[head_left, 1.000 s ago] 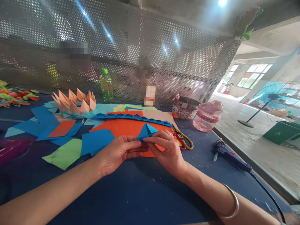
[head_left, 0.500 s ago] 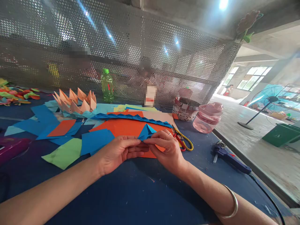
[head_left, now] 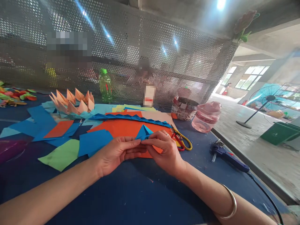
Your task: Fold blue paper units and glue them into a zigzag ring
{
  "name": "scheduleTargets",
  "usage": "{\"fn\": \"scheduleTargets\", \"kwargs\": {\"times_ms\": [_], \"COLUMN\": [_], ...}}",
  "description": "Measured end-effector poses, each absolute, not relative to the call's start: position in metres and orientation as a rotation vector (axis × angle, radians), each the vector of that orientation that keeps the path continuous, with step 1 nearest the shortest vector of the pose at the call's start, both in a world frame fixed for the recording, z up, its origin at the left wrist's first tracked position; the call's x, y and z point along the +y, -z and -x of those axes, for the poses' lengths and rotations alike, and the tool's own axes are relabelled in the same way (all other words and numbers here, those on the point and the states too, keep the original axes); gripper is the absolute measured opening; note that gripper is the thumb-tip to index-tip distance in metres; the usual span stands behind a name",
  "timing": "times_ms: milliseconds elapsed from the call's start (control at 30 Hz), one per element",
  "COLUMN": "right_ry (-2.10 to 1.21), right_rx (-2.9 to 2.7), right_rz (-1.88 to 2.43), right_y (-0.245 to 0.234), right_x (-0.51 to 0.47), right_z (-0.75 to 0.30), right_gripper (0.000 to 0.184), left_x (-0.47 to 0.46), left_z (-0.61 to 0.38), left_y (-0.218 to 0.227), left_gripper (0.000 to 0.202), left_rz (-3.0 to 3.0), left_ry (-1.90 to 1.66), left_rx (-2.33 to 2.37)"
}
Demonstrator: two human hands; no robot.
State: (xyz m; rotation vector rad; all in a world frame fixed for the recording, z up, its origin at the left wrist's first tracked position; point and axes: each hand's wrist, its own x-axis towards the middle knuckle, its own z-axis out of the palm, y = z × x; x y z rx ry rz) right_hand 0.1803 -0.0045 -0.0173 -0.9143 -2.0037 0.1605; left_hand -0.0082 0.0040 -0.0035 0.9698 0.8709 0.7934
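A small piece of folded blue paper (head_left: 144, 131), with a pointed top, is held up between both hands. My left hand (head_left: 119, 151) pinches its lower left edge with thumb and fingers. My right hand (head_left: 165, 150) grips the lower right edge, its fingertips meeting the left thumb and hiding the bottom of the fold. Just behind lie orange sheets (head_left: 122, 127) and a long strip of joined blue folds (head_left: 131, 118). Scissors (head_left: 185, 140) with red and yellow handles rest on the table right behind my right hand.
Blue sheets (head_left: 95, 140) and a green sheet (head_left: 62, 153) lie left, near an orange folded-paper ring (head_left: 72, 103). A green bottle (head_left: 105, 87), a paper-wrapped basket (head_left: 184, 109) and a pink jug (head_left: 206, 117) stand behind. At right lies a glue gun (head_left: 231, 159) with its cord.
The whole view has shifted slightly, so things appear a little further left. Both hands keep their pinch on the folded blue paper, with hardly any movement.
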Motion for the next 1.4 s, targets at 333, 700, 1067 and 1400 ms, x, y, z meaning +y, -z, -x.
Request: {"fn": "scheduleTargets", "kwargs": {"times_ms": [333,700,1067,1400], "right_ry": [-0.466,-0.635,-1.137,-1.148], "right_rx": [-1.732,-1.434,-1.416,-1.457], "right_rz": [1.01,1.157,1.188,1.097], "right_y": [0.012,0.014,0.025,0.019], "right_x": [-0.009,-0.009,-0.011,-0.009], "right_z": [-0.172,-0.17,-0.164,-0.169], "right_gripper": [0.016,0.038,0.036,0.022], "left_x": [0.0,-0.002,-0.008,-0.007], "left_z": [0.005,0.002,-0.005,-0.001], "left_y": [0.003,-0.001,0.0,0.0], "left_gripper": [0.016,0.025,0.022,0.02], "left_rz": [-1.035,-1.092,-1.162,-1.198], "left_ry": [-0.872,-0.956,-0.968,-0.949], "left_rx": [0.937,1.052,1.019,1.082]}}
